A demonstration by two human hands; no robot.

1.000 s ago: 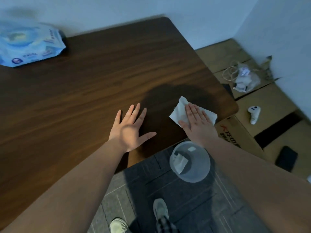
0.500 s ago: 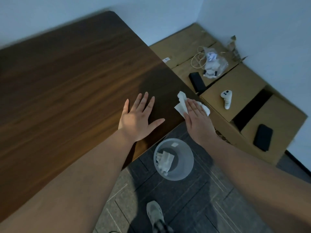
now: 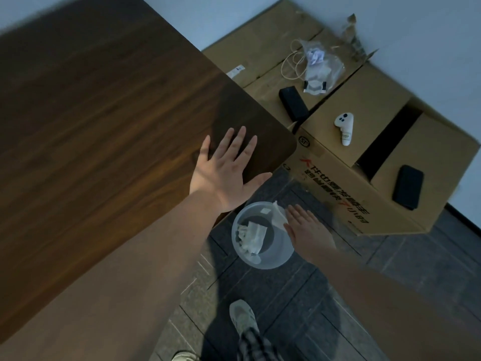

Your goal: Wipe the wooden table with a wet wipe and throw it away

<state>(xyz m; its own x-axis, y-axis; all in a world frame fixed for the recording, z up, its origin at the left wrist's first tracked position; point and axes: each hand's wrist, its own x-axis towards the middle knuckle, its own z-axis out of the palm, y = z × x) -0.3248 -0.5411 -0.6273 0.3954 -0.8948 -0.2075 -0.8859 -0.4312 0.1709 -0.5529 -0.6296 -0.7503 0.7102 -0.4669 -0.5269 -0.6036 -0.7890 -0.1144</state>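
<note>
Wet wipe [image 3: 278,216] is held under the right hand [image 3: 308,231] at the bin [image 3: 263,260] rim; disposal is underway; release is needed next; left hand [image 3: 226,171] is spread flat on the wooden table [image 3: 104,113].

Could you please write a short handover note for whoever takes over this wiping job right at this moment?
Left hand: flat and open on the wooden table, near its corner, holding nothing.
Right hand: off the table, beside the clear bin on the floor, with the wet wipe at its fingers over the bin's rim; exact grip unclear.
Bin holds other crumpled wipes.
Done: the wipe is off the table and at the bin.
Left: let the wipe drop fully inside.
</note>
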